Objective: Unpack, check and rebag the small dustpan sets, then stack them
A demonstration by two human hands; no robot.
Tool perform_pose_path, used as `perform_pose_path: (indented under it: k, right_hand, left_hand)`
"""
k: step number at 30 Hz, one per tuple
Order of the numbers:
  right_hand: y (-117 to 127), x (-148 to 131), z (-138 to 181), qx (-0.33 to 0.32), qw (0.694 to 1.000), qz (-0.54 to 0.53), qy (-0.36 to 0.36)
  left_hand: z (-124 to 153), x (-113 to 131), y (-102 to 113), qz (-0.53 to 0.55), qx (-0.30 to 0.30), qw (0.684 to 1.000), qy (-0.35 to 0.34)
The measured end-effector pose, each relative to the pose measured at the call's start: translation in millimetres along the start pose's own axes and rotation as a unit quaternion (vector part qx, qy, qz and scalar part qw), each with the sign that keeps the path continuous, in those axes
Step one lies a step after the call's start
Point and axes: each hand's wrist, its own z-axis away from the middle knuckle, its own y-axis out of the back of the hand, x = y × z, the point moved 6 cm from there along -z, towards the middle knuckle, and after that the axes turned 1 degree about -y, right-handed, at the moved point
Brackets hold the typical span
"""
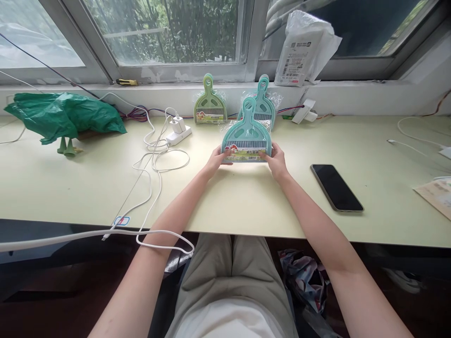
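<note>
A teal mini dustpan-and-brush set in clear wrapping (246,134) stands upright on the pale desk (246,202), a little beyond the middle. My left hand (216,159) grips its lower left corner and my right hand (276,159) grips its lower right corner, fingers closed on the packet. Behind it, a second teal set (262,96) and a green set (210,101) lean against the wall under the window.
A black phone (336,187) lies to the right. White cables (155,159) and a charger block (178,131) sprawl to the left, with a green plastic bag (63,115) at far left. A white parcel (299,47) sits on the sill. Paper lies at the right edge.
</note>
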Motion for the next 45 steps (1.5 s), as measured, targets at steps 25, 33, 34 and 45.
perform_pose_path:
  k: [25, 33, 34, 45]
  right_hand:
    - [-18.7, 10.4, -4.0, -0.006, 0.990, 0.142, 0.019]
    - [-87.2, 20.7, -64.1, -0.007, 0.954, 0.297, 0.040]
    - [-98.8, 21.7, -74.5, -0.007, 0.950, 0.308, 0.046]
    - [-178.3, 46.3, -169.4, 0.039, 0.934, 0.354, 0.027]
  left_hand:
    - [-2.2, 11.9, 43.0, -0.452, 0.105, 0.885, -0.036]
    - [-1.4, 9.7, 92.0, -0.384, 0.278, 0.879, -0.043]
    - [-0.4, 9.4, 99.3, -0.365, 0.308, 0.877, -0.053]
    - [-10.2, -1.1, 118.4, -0.323, 0.348, 0.879, -0.039]
